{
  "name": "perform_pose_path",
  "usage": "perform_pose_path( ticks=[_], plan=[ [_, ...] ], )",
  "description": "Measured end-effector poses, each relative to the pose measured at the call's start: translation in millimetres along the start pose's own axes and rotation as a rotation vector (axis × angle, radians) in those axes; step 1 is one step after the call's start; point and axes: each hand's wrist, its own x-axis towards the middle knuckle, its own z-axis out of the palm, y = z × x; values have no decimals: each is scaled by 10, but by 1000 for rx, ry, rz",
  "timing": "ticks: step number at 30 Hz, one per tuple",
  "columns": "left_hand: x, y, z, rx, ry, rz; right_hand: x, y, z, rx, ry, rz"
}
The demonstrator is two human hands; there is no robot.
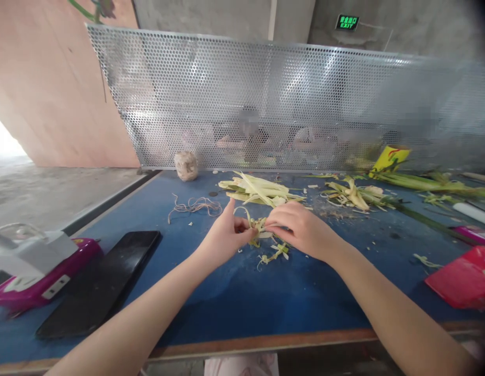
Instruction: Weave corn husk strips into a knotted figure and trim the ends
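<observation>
My left hand (227, 232) is closed, its fingertips pinching the left side of a small bunch of pale green-yellow corn husk strips (260, 226). From the other side my right hand (299, 227) pinches the same strips between thumb and fingers. One thin strip loops up beside the left thumb. Just below the hands, torn husk scraps (279, 251) lie on the blue table (222, 308). Behind them is a heap of longer, flat corn husks (252, 188). The fingers partly cover the held bunch, so its exact shape cannot be made out.
Left are loose twine (195, 205), a wrapped roll (186, 166), a black phone (105, 282) and a purple power strip (50, 282). Right are more husks (358, 196), long green stalks (426, 183) and a red packet (464, 277). A perforated metal screen (211, 94) stands behind; a person sits beyond it.
</observation>
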Motion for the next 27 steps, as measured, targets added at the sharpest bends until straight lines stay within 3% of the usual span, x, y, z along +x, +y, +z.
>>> perform_pose_path(
  ticks=[7,10,21,27],
  plan=[
    [-21,-12,35,140,-89,42,30,-90,153,553,-15,483],
    [-31,11,33,140,-96,38,51,-100,178,800,-8,609],
    [-24,-19,45,54,-82,46,62,-118,131,842,-70,587],
    [-20,15,44,67,-57,-24,62,-68,166,983,5,606]
  ],
)
